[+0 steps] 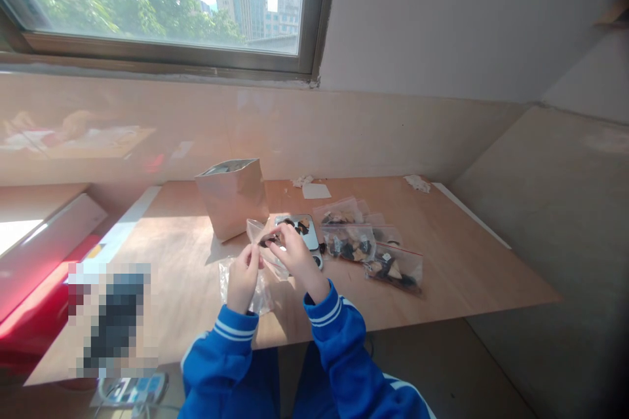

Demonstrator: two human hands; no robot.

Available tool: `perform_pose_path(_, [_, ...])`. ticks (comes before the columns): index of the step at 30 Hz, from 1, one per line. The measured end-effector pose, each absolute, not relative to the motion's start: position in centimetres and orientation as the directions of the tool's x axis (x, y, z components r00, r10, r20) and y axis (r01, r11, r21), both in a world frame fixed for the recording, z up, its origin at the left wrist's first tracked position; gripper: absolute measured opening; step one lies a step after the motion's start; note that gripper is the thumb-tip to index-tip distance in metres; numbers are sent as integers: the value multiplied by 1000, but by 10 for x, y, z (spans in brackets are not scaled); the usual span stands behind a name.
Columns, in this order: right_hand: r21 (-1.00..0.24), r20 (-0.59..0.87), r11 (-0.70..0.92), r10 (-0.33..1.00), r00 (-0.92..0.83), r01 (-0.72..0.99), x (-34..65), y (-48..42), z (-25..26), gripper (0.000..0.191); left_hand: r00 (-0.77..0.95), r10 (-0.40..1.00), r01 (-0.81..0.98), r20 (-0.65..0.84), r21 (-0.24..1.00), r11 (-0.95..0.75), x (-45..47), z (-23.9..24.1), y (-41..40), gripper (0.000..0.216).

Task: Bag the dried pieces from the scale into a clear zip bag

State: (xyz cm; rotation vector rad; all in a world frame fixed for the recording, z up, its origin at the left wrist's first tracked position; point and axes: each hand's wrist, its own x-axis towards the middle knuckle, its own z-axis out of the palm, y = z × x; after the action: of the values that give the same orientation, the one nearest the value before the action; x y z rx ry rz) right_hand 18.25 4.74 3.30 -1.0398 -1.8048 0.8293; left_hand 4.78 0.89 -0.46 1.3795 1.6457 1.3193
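Note:
Over the middle of a wooden table (442, 275) my left hand (244, 277) grips the edge of a small clear plastic bag (257, 231), fingers closed round it. My right hand (291, 253) pinches small dark pieces at the bag's mouth. Right behind my hands lies a small digital scale (307, 230) with dark and tan pieces on its pan. More clear bags (230, 278) lie under my left hand.
A tan paper pouch (232, 196) stands open behind my hands. Several filled zip bags (373, 249) lie to the right of the scale. A white paper slip (316, 190) and crumpled scraps (417, 182) sit near the wall. A blurred patch (114, 317) covers the table's left.

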Motion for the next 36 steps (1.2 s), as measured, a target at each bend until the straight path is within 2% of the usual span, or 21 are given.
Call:
perform_pose_path(2, [-818,341,425,901,-268,388,181,46,32,10,-274,950,358,150,933,-44,46,-8,9,41])
perform_pose_path(9, [-735,339,429,903,-264,524,184,42,34,25,-259,954,335,151,940,-58,45,-12,9,42])
perform_pose_path(12, [-719,355,478,877,-325,504,184,40,37,30,-244,958,327,151,943,-65,48,-13,9,43])
perform_pose_path(16, [-760,330,488,859,-391,430,186,40,43,30,-233,963,302,137,951,-62,50,-15,8,43])
perform_pose_path(22, [-860,165,357,871,-464,365,198,33,53,24,-259,962,235,88,972,-25,50,-14,7,42])
perform_pose_path(26, [-851,241,350,923,-300,392,217,35,43,24,-249,961,248,120,967,-57,47,-14,6,43])
perform_pose_path(31, [-717,341,298,938,-55,630,260,56,-19,37,-275,955,222,110,974,-48,44,-16,6,42])
perform_pose_path(36, [-607,257,206,965,-56,767,287,69,-73,43,-277,955,225,108,973,-45,44,-15,5,42])
